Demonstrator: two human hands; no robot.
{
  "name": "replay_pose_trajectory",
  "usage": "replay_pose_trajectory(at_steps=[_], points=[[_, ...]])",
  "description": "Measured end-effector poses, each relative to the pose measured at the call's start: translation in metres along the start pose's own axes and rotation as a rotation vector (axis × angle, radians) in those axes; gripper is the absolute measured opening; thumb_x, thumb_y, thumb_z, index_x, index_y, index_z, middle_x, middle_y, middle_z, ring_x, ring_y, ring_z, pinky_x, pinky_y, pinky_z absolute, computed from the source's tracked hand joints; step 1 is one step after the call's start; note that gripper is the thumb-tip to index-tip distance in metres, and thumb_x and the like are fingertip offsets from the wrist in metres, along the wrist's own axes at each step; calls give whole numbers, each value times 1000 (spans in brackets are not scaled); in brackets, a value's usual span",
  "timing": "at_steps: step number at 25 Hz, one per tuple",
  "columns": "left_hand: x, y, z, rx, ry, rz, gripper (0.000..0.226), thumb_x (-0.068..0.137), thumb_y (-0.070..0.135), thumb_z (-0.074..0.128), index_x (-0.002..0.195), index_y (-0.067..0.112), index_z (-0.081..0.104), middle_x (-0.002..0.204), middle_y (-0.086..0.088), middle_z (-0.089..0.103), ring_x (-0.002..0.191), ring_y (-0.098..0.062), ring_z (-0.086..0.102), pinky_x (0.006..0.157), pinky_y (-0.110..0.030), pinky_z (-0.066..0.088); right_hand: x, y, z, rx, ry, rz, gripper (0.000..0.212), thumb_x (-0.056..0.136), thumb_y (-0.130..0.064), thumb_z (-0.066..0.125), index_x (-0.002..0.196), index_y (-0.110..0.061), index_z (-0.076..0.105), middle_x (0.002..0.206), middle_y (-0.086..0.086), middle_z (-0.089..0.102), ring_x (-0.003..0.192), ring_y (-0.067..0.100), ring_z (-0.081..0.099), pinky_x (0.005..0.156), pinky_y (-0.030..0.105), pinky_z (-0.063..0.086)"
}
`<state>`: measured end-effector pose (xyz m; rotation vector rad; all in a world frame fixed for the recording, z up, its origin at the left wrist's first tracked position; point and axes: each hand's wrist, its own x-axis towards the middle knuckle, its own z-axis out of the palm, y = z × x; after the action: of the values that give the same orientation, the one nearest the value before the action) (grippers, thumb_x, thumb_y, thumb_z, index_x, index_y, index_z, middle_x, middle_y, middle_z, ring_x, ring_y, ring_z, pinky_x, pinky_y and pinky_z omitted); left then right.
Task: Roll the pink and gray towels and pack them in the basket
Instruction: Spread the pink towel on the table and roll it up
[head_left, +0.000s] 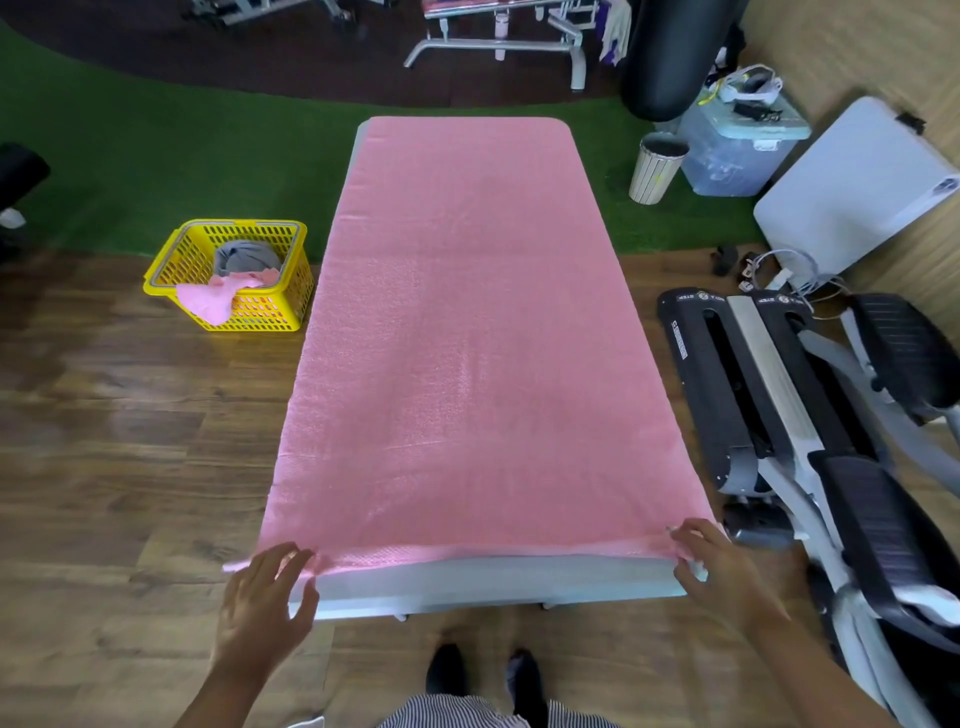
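Yellow perforated plastic basket (270, 312) sits on the wood floor (104, 467) left of the counter, near its far half; inside it a crumpled gray towel (244, 257), plus a second pink cloth (208, 301) draped over its near rim. Left hand (262, 603) at near-left corner of the large pink textured towel (467, 338), fingers spread and mostly straight, grip wide, touching the towel edge. The towel lies flat, covering the whole top of the white padded counter (493, 584). Right hand (719, 569) at near-right corner, fingers curled over the towel edge, grip holding that corner. Black and gray exercise machine (779, 415) stands right of the counter.
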<state>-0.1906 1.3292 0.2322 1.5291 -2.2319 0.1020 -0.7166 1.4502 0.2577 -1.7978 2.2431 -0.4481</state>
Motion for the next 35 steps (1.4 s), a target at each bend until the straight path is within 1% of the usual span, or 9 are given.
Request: replay_pose_trajectory(at_steps=[2, 5, 10, 18, 22, 26, 29, 32, 35], points=[[0, -5, 1, -21, -17, 20, 34, 83, 30, 45, 98, 13, 70, 102, -7, 67, 97, -19, 54, 75, -39, 42, 1, 5, 0, -25, 5, -26, 25, 68, 2, 69, 90, -9, 72, 94, 2, 64, 54, 6, 54, 53, 16, 43], [4, -7, 3, -26, 0, 15, 23, 88, 21, 45, 95, 18, 67, 96, -3, 69, 93, -21, 60, 73, -40, 42, 3, 4, -1, -32, 39, -69, 20, 70, 7, 64, 85, -4, 70, 86, 6, 66, 64, 20, 64, 60, 20, 47], [3, -9, -3, 76, -74, 41, 37, 71, 6, 42, 96, 22, 63, 87, 3, 68, 77, -21, 65, 75, -42, 40, -3, 7, -8, 50, -19, 65, 14, 78, 7, 62, 83, -6, 67, 78, -1, 61, 61, 14, 52, 69, 25, 40], [7, -1, -4, 134, -53, 49, 18, 89, 20, 46, 98, 20, 61, 91, 1, 67, 80, -22, 66, 76, -41, 40, -2, 3, -7, 56, -62, 140, 20, 75, -2, 68, 93, -11, 63, 88, 0, 60, 71, 21, 56, 65, 34, 48], [2, 0, 5, 50, 11, 20, 20, 89, 19, 47, 90, 9, 65, 89, -8, 65, 79, -30, 64, 69, -40, 44, 1, -3, -6, -37, -10, -22, 24, 71, 8, 65, 87, -10, 64, 95, 1, 57, 55, 15, 53, 51, 22, 41], [2, 6, 0, -11, 45, 48, 33, 91, 22, 46, 85, 3, 73, 88, -12, 68, 80, -24, 59, 69, -33, 45, -4, -7, -2, -42, 46, -42, 19, 67, 0, 70, 84, -8, 71, 91, 5, 67, 52, 8, 54, 53, 14, 40], [1, 12, -7, -25, 8, 35, 35, 82, 27, 47, 94, 10, 75, 99, -12, 67, 76, -22, 61, 55, -34, 52, -6, -5, 1, -65, 32, -16, 29, 62, 4, 78, 88, -7, 71, 96, 7, 68, 53, 10, 56, 51, 17, 45], [-3, 5, -2, 21, -9, 87, 30, 88, 18, 46, 99, 11, 73, 99, -9, 67, 87, -25, 63, 78, -38, 47, -3, -8, 1, -56, 47, -21, 34, 61, 13, 76, 89, -3, 69, 94, 10, 68, 60, 23, 65, 52, 29, 53], [0, 0, -2, 113, -47, 42, 40, 72, 1, 45, 100, 18, 68, 95, -1, 69, 84, -22, 67, 78, -42, 42, -2, -10, 1, -28, 20, 17, 27, 69, 13, 70, 91, -2, 67, 87, 9, 67, 65, 24, 64, 60, 32, 54]])
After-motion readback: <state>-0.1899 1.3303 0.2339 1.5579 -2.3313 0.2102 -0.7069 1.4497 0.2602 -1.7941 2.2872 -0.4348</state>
